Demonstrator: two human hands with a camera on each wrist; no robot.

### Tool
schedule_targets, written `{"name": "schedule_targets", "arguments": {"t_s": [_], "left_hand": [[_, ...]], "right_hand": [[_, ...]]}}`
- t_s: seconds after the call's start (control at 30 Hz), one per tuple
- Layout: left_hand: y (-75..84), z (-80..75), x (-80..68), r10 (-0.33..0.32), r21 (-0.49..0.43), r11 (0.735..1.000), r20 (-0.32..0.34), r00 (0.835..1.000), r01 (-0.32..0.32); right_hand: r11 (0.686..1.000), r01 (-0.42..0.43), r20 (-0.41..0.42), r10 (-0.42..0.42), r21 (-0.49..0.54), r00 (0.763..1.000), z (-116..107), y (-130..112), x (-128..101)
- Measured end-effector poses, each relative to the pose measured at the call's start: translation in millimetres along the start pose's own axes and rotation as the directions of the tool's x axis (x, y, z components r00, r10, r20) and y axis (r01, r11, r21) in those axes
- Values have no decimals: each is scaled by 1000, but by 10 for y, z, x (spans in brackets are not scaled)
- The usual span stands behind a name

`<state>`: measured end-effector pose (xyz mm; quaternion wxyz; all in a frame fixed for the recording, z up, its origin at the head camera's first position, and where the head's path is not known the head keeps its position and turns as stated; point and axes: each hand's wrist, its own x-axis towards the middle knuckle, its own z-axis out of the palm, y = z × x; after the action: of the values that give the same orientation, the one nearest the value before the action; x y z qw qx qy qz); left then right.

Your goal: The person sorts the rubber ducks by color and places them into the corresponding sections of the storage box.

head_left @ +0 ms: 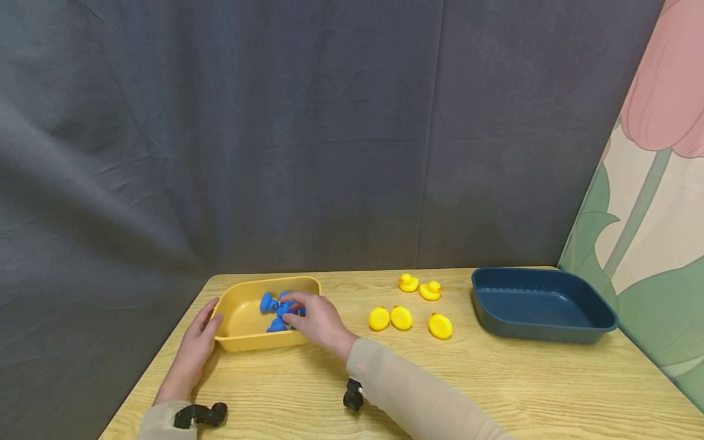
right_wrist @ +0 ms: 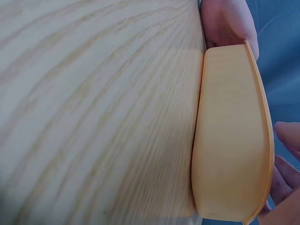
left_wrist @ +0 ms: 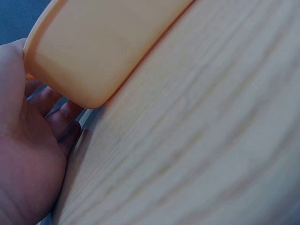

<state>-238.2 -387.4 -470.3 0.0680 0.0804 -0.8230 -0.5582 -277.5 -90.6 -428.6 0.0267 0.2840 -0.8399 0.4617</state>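
A wooden table (head_left: 495,391) stands before a dark grey curtain (head_left: 275,122), with a flowered panel (head_left: 649,183) at the right. A dark blue tray (head_left: 599,318) sits near the table's right edge. A yellow tray (head_left: 242,342) sits near the left edge, holding a cluster of blue ducks (head_left: 277,305). The right hand (head_left: 316,321) reaches over the yellow tray's near right corner, its fingers curled onto the blue ducks; whether it pinches one cannot be told from the head view. The left hand (head_left: 198,342) rests against the yellow tray's left wall, fingers nearly straight along the outside, thumb at the rim. Five yellow ducks (head_left: 409,308) lie loose on the table between the two trays, two farther back and three nearer.
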Motion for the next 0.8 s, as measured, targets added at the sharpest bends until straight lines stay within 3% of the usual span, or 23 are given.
{"name": "schedule_targets", "arguments": {"t_s": [0.4, 0.8], "left_hand": [[-47, 37, 16, -21, 10, 1000, -3, 1000, 21], [25, -36, 6, 48, 57, 997, 10, 999, -48]], "right_hand": [[1000, 28, 12, -28, -8, 1000, -121, 41, -74], [980, 95, 4, -95, -172, 995, -392, 32, -193]]}}
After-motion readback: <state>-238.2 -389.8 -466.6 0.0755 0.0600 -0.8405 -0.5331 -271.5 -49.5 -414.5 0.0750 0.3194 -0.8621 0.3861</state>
